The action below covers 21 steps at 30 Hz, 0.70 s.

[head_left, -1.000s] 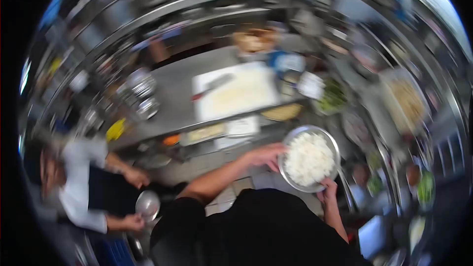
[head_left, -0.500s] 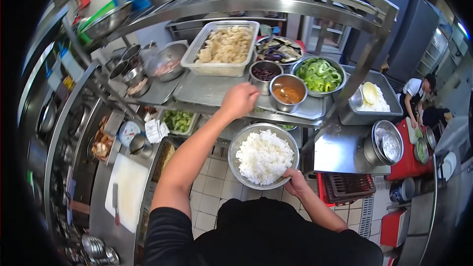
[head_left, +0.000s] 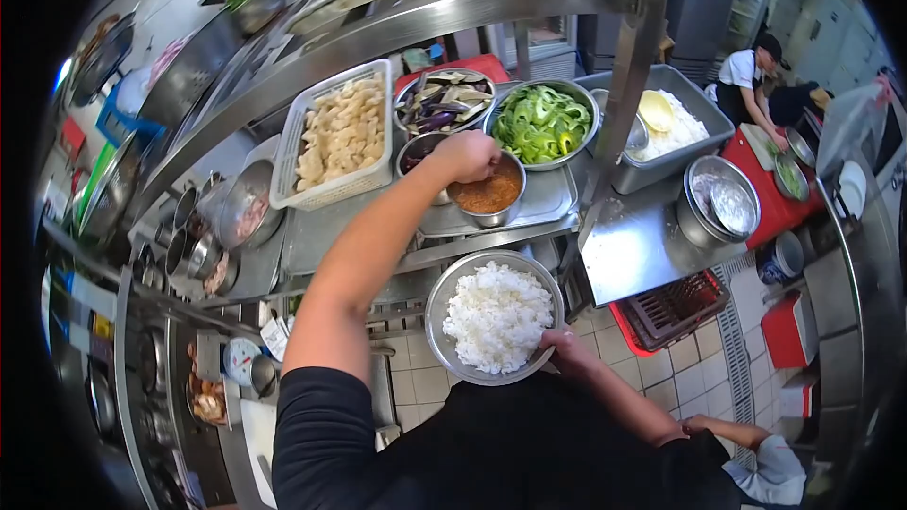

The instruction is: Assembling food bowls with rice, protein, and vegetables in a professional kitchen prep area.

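Rice bowl (head_left: 495,315) in right hand (head_left: 567,348), seemingly over tiled floor (head_left: 704,373).

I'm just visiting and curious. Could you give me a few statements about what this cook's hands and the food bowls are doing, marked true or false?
1. The right hand holds the round steel bowl of white rice at its rim. True.
2. The left hand rests on the rice. False: it reaches over the small steel bowl of orange-brown sauce.
3. The large steel bowl of sliced green peppers is empty. False: it is full.
4. The white rectangular tray of pale chunks sits left of the sauce. True.
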Motion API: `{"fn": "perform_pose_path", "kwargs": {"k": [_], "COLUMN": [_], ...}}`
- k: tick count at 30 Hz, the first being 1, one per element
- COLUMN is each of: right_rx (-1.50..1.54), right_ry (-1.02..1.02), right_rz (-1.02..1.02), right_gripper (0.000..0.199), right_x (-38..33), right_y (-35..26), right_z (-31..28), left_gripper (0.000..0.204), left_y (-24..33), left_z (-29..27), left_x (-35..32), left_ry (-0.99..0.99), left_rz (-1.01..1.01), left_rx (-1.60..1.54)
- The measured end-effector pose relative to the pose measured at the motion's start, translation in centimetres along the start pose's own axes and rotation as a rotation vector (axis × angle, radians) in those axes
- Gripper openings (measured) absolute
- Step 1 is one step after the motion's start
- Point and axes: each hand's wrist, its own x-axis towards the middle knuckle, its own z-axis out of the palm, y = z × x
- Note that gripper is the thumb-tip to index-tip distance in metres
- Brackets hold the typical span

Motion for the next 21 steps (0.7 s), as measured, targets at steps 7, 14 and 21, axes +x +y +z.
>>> {"fn": "perform_pose_path", "kwargs": {"k": [7,14,21], "right_rx": [-0.031,0.023,0.044], "right_ry": [0.153,0.162,0.189], "right_rz": [-0.011,-0.028,-0.026], "right_gripper": [0.06,0.06,0.057], "right_x": [1.2,1.3,1.9], "right_y": [0.0,-0.3,-0.4], "right_z": [1.3,1.1,1.3], "left_gripper": [0.024,0.019,0.015], "left_y": [2.3,0.1,-0.5], "left_z": [0.7,0.3,4.9], "left_x": [-0.3,-1.2,-1.3], "left_ry": [-0.275,-0.338,0.245], "left_rz": [0.014,0.113,0.246], "left_rx": [0.53,0.422,0.182]}}
